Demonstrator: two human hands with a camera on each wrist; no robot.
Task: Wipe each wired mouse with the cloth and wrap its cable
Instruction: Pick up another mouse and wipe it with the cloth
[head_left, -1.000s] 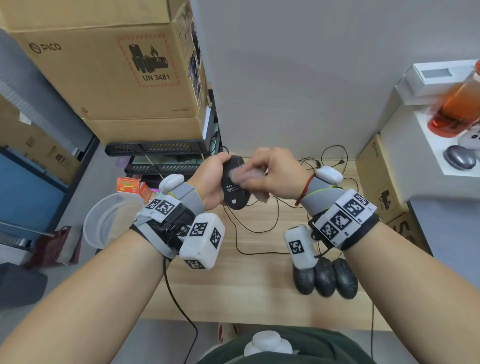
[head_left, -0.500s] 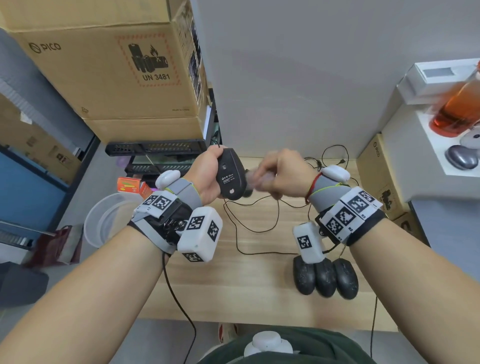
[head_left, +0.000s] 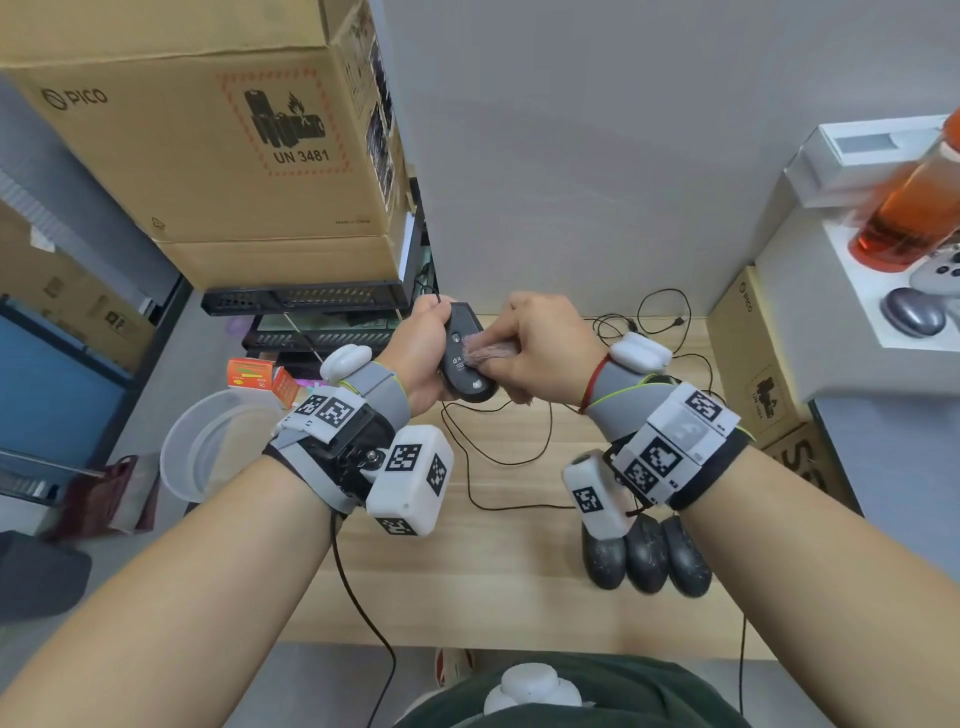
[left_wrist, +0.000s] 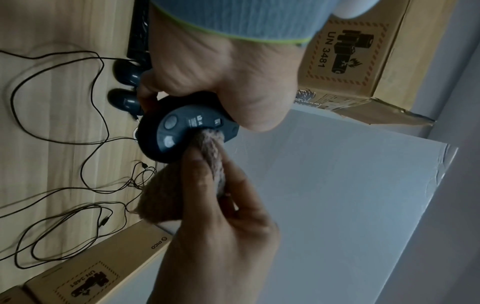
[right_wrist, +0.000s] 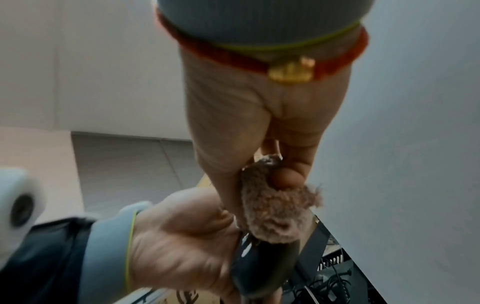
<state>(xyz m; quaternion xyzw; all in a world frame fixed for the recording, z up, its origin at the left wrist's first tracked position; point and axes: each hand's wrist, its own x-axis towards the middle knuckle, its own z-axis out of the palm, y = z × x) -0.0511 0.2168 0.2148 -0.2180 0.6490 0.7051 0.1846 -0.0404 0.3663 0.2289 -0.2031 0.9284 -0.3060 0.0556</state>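
My left hand (head_left: 422, 347) grips a black wired mouse (head_left: 464, 358) in the air above the wooden table (head_left: 509, 582), its underside turned toward me (left_wrist: 173, 131). My right hand (head_left: 537, 348) pinches a brownish fuzzy cloth (head_left: 485, 353) and presses it against the mouse's underside (left_wrist: 207, 142). The right wrist view shows the cloth (right_wrist: 275, 207) between thumb and fingers, above the mouse (right_wrist: 262, 267). The mouse's black cable (head_left: 498, 457) hangs down and loops across the table. Three more black mice (head_left: 647, 556) lie side by side at the front right, partly behind my right wrist.
Loose cables (head_left: 654, 322) tangle at the table's back right. Stacked cardboard boxes (head_left: 218, 135) rise at the left over a black rack (head_left: 306, 301). A clear tub (head_left: 213, 447) sits on the floor. A white shelf (head_left: 872, 291) at right carries an orange bottle (head_left: 914, 208).
My right hand has brought the cloth back onto the mouse's underside after sliding off it to the right. The left hand tilted the mouse a little more upright.
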